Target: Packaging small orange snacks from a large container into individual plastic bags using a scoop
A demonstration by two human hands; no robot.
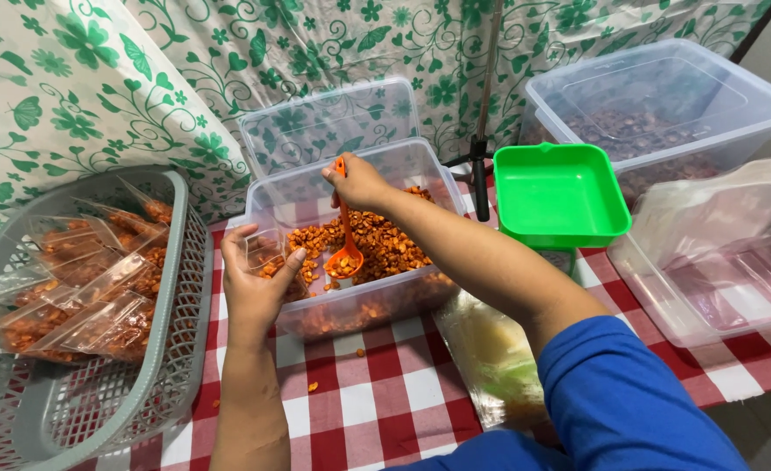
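Observation:
My right hand (pixel 357 181) grips the handle of an orange plastic spoon (pixel 344 257), whose bowl carries orange-brown snack pieces. It hangs over a clear plastic tub (pixel 420 166) holding a heap of the same snacks (pixel 385 244). My left hand (pixel 255 283) holds a small clear plastic bag (pixel 263 253) open at the tub's left wall, just left of the spoon; some snacks lie inside the bag.
A grey mesh basket (pixel 185 288) on the left holds several filled clear bags. A green square tray (pixel 560 192) sits right of the tub. Clear lidded tubs (pixel 665 96) and an empty clear container (pixel 708 288) stand at right. Loose plastic bags (pixel 490 358) lie on the red-checked tablecloth.

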